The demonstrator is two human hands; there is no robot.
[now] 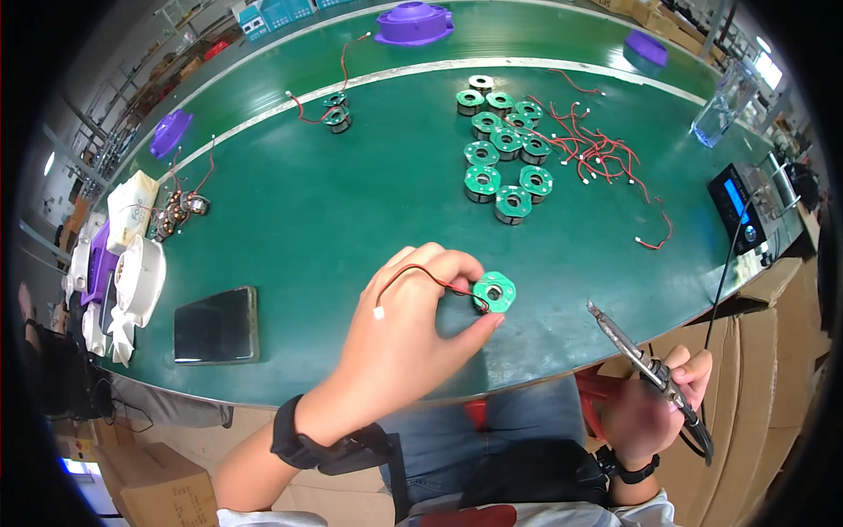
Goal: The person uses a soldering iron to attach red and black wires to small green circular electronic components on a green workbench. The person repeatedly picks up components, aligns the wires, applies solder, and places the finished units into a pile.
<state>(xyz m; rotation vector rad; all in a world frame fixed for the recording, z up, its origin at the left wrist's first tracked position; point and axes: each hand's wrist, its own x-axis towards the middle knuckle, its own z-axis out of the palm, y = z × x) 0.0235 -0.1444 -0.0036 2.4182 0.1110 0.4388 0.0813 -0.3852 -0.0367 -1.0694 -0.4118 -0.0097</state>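
My left hand (399,316) pinches a small motor stator (502,283) between thumb and fingers, just above the green table (307,220). A green ring-shaped circuit board with a round hole tops it. From the board's left side a red-and-black wire (409,267) curls back over my hand, ending in a white connector. On the right, my right hand (650,413) grips a soldering iron (628,344), fingers wrapped round its handle. The iron's tip points up and left, apart from the stator.
Several similar stators (513,202) stand grouped beyond my hands, beside a pile of red wires (597,154). A soldering station (736,206) and clear bottle (722,107) are at right. Left are a phone (215,325), white housings (140,272) and wired stators (180,209). Purple housings (413,25) line the back.
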